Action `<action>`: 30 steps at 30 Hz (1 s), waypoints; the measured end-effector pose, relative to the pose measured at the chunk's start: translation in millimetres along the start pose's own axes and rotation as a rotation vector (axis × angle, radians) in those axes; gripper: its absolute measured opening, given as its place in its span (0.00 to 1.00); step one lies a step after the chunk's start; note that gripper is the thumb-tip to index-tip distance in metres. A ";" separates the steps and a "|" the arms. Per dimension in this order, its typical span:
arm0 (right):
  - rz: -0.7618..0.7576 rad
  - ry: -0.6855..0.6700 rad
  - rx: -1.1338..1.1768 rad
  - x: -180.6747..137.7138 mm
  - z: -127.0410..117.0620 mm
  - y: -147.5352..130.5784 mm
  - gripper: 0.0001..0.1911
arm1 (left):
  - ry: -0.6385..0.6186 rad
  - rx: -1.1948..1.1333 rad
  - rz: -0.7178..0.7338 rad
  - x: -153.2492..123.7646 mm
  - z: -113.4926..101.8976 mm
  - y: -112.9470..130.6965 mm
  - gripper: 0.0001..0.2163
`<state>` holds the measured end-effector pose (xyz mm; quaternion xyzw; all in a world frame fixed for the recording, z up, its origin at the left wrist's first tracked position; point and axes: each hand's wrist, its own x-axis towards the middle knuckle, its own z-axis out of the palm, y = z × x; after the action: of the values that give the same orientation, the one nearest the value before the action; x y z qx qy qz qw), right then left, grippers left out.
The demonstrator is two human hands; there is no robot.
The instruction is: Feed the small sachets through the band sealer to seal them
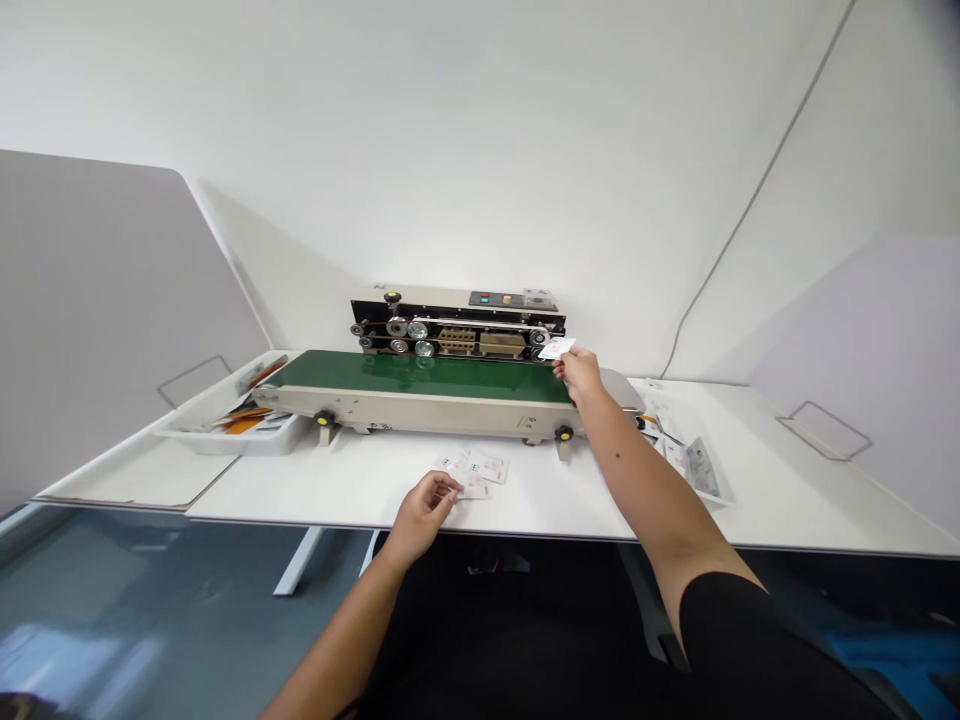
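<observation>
White walls and a grey partition (112, 300) enclose a white table (337, 490). The right hand (581, 375), reaching out across the table, pinches a white sachet (556, 348) between thumb and fingers. The sachet's long axis runs roughly level and slightly tilted, along the line of the machine, and it sits just beside the rollers (416, 330) at the right end of a band sealer (457, 322). It also lies just above the right end of the green belt (420, 375), not touching it as far as this view shows.

Of the two hands, the right is far nearer the sealer. The left hand (421, 515) lies low and loosely curled, its fingertips at the edge of some loose sachets (476, 472) on the table; whether it grips one, I cannot tell.

Farther out, a control panel (495, 299) tops the sealer. To the left, a tray (196, 437) holds orange items (240, 422), and a spread of pouches (694, 465) lies to the right.
</observation>
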<state>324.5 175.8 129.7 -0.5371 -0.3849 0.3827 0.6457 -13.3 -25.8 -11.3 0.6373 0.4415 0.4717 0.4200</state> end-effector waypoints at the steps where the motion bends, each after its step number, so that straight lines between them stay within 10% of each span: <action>1: 0.022 -0.002 0.013 -0.4 -0.5 -0.2 0.11 | -0.002 0.003 0.002 -0.1 0.2 0.0 0.11; 21: 0.155 -0.175 -0.109 -8.7 17.3 -14.5 0.03 | 0.001 0.034 0.004 -1.2 0.5 5.1 0.09; 27: -0.468 0.083 -0.433 -65.5 7.7 -6.5 0.16 | 0.017 0.032 0.012 -1.6 0.5 7.8 0.10; 30: -0.670 -0.193 -0.514 -121.5 10.1 21.3 0.16 | 0.014 0.037 0.013 -0.8 1.0 5.5 0.09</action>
<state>263.6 72.3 99.4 -0.4877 -0.6794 0.0919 0.5405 -11.6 -28.0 -6.5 0.6444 0.4489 0.4709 0.4019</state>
